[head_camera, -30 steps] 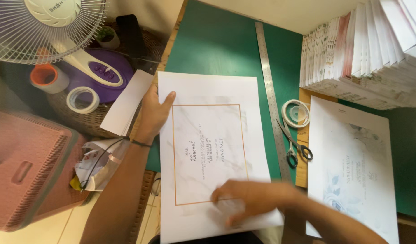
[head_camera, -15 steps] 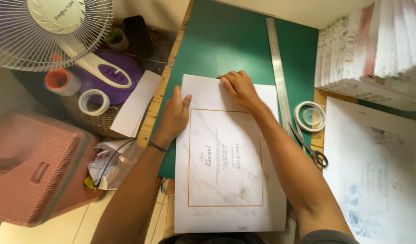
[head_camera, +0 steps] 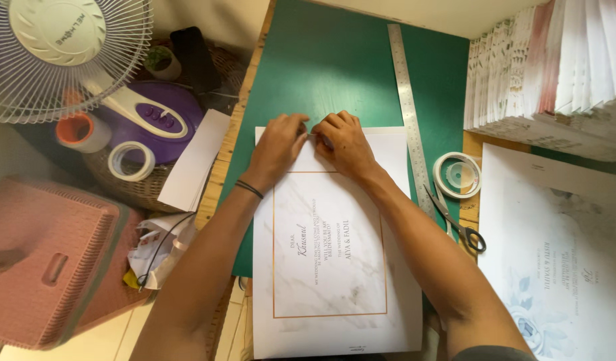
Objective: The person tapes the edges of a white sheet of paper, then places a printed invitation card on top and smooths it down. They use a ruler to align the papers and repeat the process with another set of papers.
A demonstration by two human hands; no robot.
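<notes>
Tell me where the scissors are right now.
In the head view, the scissors lie on the person's right, just below the roll of clear tape and beside the lower end of the steel ruler, near the right forearm.

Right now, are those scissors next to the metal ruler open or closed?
Open. The scissors lie flat with their blades spread in a narrow V pointing up toward the tape roll, dark handles at the lower right, beside the metal ruler.

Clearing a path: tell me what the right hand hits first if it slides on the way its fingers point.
The right hand points toward the left hand; their fingertips already almost touch at the printed sheet's top edge, so it meets that hand first.
</notes>
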